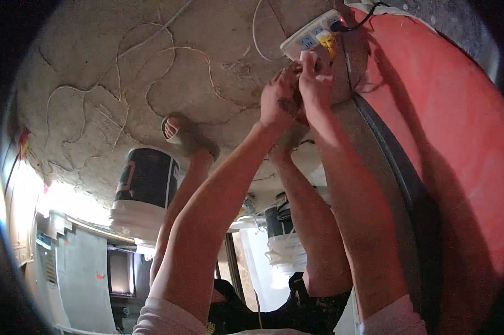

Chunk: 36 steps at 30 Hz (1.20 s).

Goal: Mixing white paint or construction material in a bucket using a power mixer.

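My left hand (278,103) and my right hand (317,86) meet just below a white power strip (310,38). The fingers of both are closed and bunched together. A small pale piece (307,56) shows at the right hand's fingertips, close to the strip's lower edge; its kind is not clear. What the left fingers pinch is hidden. A yellow plug (328,44) sits in the strip beside the right hand. Farther right, a black plug (338,26) with its cord is in the strip, near a small red light.
Thin loose wires (118,92) straggle over the rough concrete floor (224,33). A red sheet (458,123) with a dark edge strip (394,151) lies on the right. Left of my sandalled foot (176,129) is a black-and-white bucket (146,181); another pale bucket (285,248) shows between my legs.
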Motion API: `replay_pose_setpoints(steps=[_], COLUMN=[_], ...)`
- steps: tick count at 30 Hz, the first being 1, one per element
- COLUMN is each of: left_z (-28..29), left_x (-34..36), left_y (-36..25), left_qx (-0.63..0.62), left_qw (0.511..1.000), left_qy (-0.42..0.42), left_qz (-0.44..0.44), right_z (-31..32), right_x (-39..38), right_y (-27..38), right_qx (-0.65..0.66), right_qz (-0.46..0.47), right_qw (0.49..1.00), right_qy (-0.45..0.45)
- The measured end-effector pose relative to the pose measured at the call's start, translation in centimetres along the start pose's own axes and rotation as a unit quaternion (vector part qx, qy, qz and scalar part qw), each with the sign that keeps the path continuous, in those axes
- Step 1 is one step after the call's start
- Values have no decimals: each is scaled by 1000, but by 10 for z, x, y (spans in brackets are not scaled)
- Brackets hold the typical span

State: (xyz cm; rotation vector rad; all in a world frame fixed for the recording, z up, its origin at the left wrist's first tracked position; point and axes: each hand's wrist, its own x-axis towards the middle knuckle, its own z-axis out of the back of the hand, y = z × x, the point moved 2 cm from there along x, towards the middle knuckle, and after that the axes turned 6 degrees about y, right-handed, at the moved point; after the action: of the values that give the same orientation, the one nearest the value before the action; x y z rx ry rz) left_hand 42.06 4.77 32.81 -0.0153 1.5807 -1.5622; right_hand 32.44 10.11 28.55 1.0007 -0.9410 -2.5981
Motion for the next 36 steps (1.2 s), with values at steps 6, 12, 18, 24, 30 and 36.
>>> replay_pose_setpoints(steps=[6,12,18,24,30,36], left_z=[-3,16,59,76,87,95], left_x=[9,5,-29,-56,-73,-77], left_y=[21,44,73,102,115,95], left_qx=[15,7,2,-18,-47,35], left_qw=[998,1000,998,990,991,986], left_qy=[22,11,43,102,113,129], left_qz=[-53,27,55,93,58,98], right_z=[-10,-11,-5,-3,-14,-25], right_x=[-7,3,7,8,26,31], right_y=[-6,-30,-7,-11,-41,-69], right_qx=[-44,90,37,-192,-95,-23], right_qz=[-82,-28,100,-78,-116,-158], right_qw=[995,995,992,978,988,985], right_qy=[-18,-22,-69,-3,44,-58])
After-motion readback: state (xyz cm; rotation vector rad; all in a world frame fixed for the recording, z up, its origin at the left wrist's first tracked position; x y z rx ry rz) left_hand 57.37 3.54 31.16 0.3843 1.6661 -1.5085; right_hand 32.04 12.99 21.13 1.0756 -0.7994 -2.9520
